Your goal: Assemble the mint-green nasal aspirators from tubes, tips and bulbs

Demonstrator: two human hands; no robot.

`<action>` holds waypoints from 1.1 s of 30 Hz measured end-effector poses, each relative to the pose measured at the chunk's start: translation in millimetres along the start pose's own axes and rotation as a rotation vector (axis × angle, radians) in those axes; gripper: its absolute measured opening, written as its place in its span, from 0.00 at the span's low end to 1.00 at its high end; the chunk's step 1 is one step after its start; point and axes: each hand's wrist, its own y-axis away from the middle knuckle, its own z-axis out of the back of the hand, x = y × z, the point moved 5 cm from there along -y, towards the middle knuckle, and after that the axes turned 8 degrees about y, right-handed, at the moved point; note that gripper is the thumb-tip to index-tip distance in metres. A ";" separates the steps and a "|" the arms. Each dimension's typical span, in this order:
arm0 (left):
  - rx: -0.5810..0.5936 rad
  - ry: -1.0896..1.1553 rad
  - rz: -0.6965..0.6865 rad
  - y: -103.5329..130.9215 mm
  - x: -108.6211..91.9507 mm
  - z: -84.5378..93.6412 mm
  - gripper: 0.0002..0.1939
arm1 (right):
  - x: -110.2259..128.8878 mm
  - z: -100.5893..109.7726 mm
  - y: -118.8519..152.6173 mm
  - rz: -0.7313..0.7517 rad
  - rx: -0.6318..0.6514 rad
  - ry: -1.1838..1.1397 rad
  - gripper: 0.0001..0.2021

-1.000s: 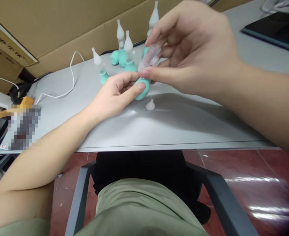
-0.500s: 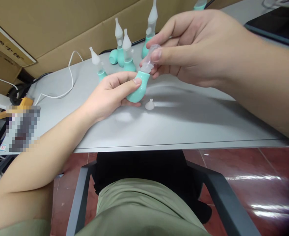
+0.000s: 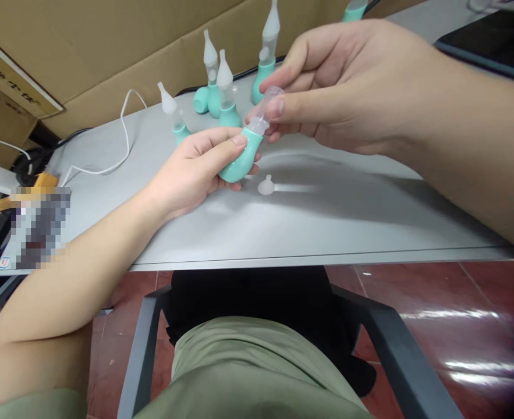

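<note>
A teal rubber bulb [image 3: 241, 160] is gripped between the thumb and fingers of my left hand [image 3: 195, 169], its mouth tilted up to the right. My right hand [image 3: 339, 87] pinches a clear plastic tube [image 3: 263, 114], whose lower end meets the mouth of the bulb. How deep the tube sits in the bulb cannot be made out. On the grey table [image 3: 222, 233], just below and right of the bulb, lies a small translucent white tip [image 3: 266, 185].
Several teal bulbs with clear tubes and white tips stand at the back, one of them [image 3: 225, 87] behind my left hand. A white cable [image 3: 128, 137] curves at the left. A dark flat device [image 3: 492, 43] lies at the back right. Cardboard [image 3: 108, 46] lines the rear.
The bulb and tube have tilted slightly more and shifted a little to the left. More fingertips of my left hand show beside the bulb.
</note>
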 end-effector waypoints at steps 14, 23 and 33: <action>0.006 -0.067 -0.084 2.4 -2.7 1.5 0.16 | 11.9 -2.7 9.6 0.009 -0.070 0.307 0.15; 0.040 -0.170 -0.147 2.5 -4.4 4.6 0.21 | 19.8 -7.1 16.9 0.012 -0.124 0.495 0.20; 0.026 -0.140 -0.102 4.4 -2.4 -0.8 0.31 | 16.7 -3.3 18.0 0.051 -0.122 0.500 0.08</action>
